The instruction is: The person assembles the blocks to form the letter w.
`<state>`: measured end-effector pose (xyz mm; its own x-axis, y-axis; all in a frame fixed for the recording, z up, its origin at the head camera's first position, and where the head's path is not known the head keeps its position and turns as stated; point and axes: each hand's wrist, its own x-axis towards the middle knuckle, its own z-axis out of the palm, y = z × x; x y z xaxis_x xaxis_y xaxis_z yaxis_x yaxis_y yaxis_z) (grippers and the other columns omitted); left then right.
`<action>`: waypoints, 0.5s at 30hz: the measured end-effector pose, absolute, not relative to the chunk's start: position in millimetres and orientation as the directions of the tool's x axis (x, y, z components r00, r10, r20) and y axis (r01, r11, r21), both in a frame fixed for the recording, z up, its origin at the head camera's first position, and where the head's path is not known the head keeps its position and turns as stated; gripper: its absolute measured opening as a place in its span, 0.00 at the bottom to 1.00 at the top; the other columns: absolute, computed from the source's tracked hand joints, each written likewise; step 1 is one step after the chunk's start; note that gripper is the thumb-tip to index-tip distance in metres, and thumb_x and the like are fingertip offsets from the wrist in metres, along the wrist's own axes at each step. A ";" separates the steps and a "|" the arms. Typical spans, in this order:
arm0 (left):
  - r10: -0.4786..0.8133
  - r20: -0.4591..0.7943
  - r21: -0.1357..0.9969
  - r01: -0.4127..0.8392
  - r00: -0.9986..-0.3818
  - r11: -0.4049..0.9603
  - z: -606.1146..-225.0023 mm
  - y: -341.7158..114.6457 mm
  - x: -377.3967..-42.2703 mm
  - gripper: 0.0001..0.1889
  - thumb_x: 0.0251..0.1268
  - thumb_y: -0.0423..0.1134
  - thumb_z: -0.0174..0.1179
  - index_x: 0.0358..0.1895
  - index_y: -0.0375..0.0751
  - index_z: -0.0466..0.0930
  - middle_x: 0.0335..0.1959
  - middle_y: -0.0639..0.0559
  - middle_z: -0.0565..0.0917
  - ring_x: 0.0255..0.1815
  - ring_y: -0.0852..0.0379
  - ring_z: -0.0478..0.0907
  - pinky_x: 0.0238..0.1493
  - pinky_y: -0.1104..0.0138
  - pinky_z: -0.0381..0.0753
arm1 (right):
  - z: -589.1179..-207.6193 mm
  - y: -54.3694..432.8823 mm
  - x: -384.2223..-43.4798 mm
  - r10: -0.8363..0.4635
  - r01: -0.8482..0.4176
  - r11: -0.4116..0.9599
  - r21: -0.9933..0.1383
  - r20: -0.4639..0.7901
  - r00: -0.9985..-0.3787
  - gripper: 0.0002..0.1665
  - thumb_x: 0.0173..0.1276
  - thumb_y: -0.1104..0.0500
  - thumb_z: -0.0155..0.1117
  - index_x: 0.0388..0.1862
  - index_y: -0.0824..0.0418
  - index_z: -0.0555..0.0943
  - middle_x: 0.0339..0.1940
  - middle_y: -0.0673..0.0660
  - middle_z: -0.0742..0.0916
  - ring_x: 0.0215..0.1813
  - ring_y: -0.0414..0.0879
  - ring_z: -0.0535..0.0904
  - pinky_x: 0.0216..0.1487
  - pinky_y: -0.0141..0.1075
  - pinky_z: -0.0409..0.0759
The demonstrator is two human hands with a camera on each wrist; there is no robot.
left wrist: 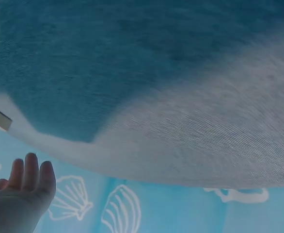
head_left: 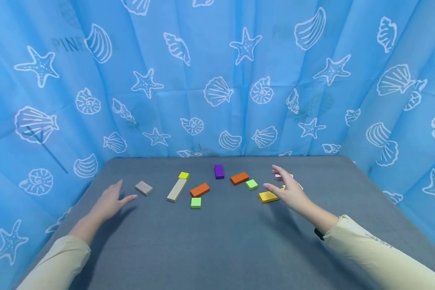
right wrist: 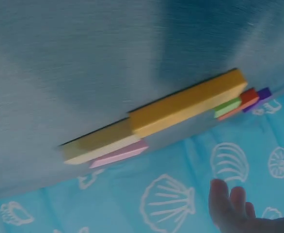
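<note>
The left hand and right hand are empty, grips loosely spread, the right nearer the yellow block, lying roughly crosswise.

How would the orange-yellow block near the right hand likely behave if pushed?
The orange-yellow block is probably stiff, given its crisp, straight edges. Lying flat, it would likely slide rather than roll or tip. The grey tabletop looks woven, which may add some drag.

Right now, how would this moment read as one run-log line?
left hand: empty, near short beige block | right hand: empty, near golden block | purple block: on grey table, beyond both orange blocks
</note>
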<state>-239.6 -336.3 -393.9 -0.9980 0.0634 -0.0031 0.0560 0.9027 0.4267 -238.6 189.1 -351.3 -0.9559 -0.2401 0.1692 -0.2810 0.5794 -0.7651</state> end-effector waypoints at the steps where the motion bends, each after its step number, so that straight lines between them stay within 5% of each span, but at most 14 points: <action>1: 0.062 -0.012 0.433 0.050 -0.998 0.900 -393.7 -335.0 -240.7 0.52 0.69 0.61 0.54 0.70 0.14 0.43 0.67 0.14 0.50 0.67 0.19 0.47 0.63 0.34 0.50 | -351.0 185.5 -239.3 -0.244 -0.275 0.572 -0.773 0.161 -0.956 0.44 0.71 0.53 0.62 0.75 0.70 0.53 0.69 0.72 0.67 0.68 0.68 0.63 0.59 0.61 0.69; 9: 0.062 -0.040 0.467 0.037 -0.997 0.883 -391.6 -326.8 -248.0 0.51 0.70 0.58 0.55 0.70 0.14 0.41 0.61 0.17 0.62 0.64 0.21 0.57 0.61 0.35 0.58 | -350.8 157.9 -247.4 -0.268 -0.229 0.518 -0.824 0.097 -0.958 0.47 0.69 0.53 0.65 0.76 0.67 0.52 0.70 0.71 0.66 0.68 0.67 0.65 0.58 0.57 0.72; 15: 0.050 -0.079 0.517 0.002 -0.996 0.856 -391.4 -325.0 -252.6 0.52 0.70 0.59 0.55 0.71 0.15 0.38 0.62 0.17 0.61 0.66 0.22 0.55 0.63 0.36 0.57 | -355.7 137.9 -254.9 -0.277 -0.205 0.494 -0.845 0.071 -0.958 0.47 0.68 0.53 0.67 0.77 0.64 0.54 0.71 0.69 0.67 0.68 0.65 0.67 0.59 0.55 0.73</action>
<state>-252.6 -325.0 -391.4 -0.9956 0.0503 -0.0786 0.0025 0.8561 0.5167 -254.9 137.9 -355.7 -0.9583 -0.2769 0.0707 -0.2051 0.4944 -0.8447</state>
